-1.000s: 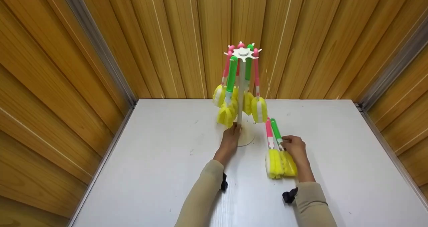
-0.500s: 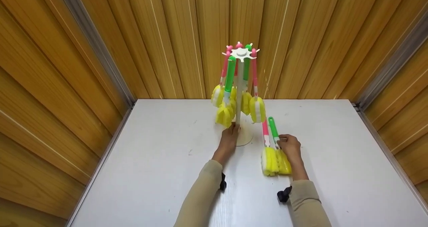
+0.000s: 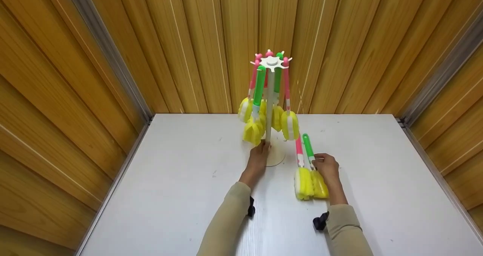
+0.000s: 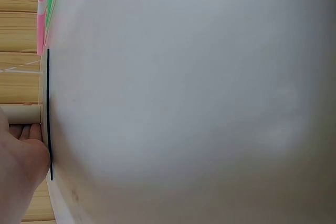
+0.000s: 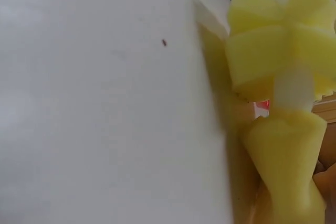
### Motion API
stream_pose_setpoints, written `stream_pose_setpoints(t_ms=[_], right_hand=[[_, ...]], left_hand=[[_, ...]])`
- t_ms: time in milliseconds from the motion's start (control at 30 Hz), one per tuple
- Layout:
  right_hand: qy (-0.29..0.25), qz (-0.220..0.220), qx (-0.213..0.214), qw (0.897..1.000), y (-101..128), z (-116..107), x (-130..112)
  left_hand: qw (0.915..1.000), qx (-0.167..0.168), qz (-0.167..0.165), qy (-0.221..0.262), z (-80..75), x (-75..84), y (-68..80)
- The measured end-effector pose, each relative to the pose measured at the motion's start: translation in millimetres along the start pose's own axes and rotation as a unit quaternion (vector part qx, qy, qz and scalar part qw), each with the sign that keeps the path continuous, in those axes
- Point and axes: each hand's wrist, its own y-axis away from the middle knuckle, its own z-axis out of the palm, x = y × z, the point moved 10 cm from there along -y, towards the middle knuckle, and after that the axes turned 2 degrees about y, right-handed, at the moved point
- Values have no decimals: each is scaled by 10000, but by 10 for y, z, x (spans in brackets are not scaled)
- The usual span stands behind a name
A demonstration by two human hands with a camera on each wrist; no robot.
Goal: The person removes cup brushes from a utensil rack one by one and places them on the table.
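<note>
On white table, right of stand: green-handled sponge brush beside pink-handled one, both lying flat. Right hand curled round green handle; left hand clasped on stand's pole near base. Likely light; sponge head soft, squashy; plastic handle stiff, best gripped mid-handle.

A white table carries a brush stand and two sponge brushes.

Recording booth: wood-panelled walls enclose bare white table.
</note>
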Motion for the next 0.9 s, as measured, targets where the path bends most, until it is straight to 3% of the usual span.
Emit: stream_pose_setpoints(t_ms=[200, 433, 667, 900], right_hand=[[2, -2, -105, 9999, 35, 81, 15], [77, -16, -123, 9999, 13, -10, 14], [194, 60, -280, 9994, 26, -9, 57], [145, -5, -298, 9994, -37, -1, -14]], left_hand=[[9999, 33, -127, 25, -46, -44, 70], [10000, 27, 50, 74, 20, 30, 33], [10000, -34, -37, 79, 68, -7, 66], [9997, 78, 237, 40, 23, 95, 11]])
